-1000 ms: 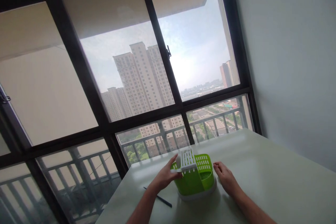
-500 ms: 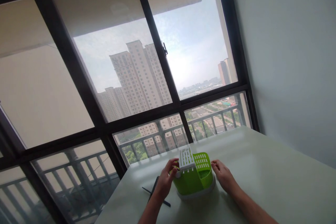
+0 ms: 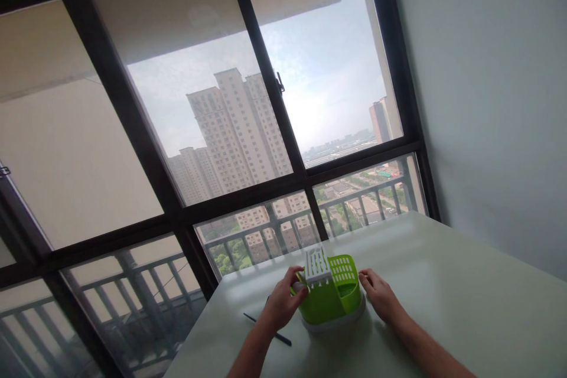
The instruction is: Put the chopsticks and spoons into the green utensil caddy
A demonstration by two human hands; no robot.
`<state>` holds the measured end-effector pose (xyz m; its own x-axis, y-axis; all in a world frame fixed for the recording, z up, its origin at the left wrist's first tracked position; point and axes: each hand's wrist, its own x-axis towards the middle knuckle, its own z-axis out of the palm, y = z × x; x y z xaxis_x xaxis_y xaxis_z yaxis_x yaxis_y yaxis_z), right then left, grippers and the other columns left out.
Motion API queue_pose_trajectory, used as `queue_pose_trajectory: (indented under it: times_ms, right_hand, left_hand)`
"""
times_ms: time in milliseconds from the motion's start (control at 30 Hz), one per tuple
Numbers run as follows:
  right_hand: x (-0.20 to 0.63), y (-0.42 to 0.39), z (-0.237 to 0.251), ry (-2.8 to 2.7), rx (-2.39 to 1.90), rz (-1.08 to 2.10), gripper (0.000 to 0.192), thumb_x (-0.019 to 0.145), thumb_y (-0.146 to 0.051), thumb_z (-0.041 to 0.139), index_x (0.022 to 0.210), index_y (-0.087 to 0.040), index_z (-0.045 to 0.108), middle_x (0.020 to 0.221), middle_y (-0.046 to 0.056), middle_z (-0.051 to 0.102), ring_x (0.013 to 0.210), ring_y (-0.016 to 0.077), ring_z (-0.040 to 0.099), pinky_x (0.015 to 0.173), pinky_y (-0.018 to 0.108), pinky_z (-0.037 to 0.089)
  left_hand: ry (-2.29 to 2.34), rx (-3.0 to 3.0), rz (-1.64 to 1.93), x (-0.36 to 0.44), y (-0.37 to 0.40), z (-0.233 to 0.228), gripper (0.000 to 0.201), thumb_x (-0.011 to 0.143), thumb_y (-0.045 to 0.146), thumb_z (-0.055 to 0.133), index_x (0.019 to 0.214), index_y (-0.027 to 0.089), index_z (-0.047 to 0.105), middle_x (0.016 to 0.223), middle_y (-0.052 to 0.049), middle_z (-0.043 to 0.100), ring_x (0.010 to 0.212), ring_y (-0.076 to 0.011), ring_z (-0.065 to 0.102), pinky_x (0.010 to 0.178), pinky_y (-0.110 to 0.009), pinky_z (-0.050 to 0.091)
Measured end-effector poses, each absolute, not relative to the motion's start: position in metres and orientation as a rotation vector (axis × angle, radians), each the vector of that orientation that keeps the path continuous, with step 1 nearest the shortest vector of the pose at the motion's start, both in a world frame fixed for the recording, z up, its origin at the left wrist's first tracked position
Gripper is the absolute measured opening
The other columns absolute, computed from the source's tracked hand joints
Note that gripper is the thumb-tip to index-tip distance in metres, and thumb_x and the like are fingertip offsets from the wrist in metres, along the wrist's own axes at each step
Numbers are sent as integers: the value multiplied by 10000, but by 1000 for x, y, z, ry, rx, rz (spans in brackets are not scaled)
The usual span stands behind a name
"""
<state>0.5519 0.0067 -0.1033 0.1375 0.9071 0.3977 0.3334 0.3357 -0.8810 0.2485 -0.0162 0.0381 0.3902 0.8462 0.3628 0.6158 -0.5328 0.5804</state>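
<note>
A green plastic utensil holder stands upright on the table in front of me. A white slotted top covers its left part, while the right part is an open compartment with a perforated back wall. Beneath it is a white base tray. My left hand grips the holder's upper left side, thumb in front and fingers curled behind. My right hand is closed against the holder's right edge; its fingertips are partly hidden. Dark chopsticks lie on the table, partly covered by my left hand and wrist.
The pale table meets a wall on the right. Beyond its far edge are dark-framed windows with a railing outside and tall buildings in the distance.
My left hand has shifted slightly, its thumb now higher on the holder's side, and its forearm covers more of the chopsticks. The right hand stays by the right edge. The view has moved a little.
</note>
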Motion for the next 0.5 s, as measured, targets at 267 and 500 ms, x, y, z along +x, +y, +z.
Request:
queue_pose_trajectory:
  times_ms: [267, 500]
  right_hand:
    - [553, 3, -99, -1432, -1225, 637, 515, 982, -650, 367, 1070, -216, 630, 1029, 68, 699, 979, 237, 639, 848, 298, 455]
    - [552, 1, -96, -1431, -1230, 657, 539, 986, -671, 351, 1055, -212, 625, 990, 69, 698, 938, 235, 637, 819, 297, 451]
  left_hand:
    - [1470, 2345, 1022, 263, 10, 39, 138, 850, 316, 559, 962, 235, 561, 719, 40, 590, 618, -133, 520, 595, -233, 359]
    - [1647, 2172, 1316, 249, 35, 45, 175, 872, 352, 463, 794, 216, 541, 708, 35, 538, 685, -132, 520, 664, -231, 394]
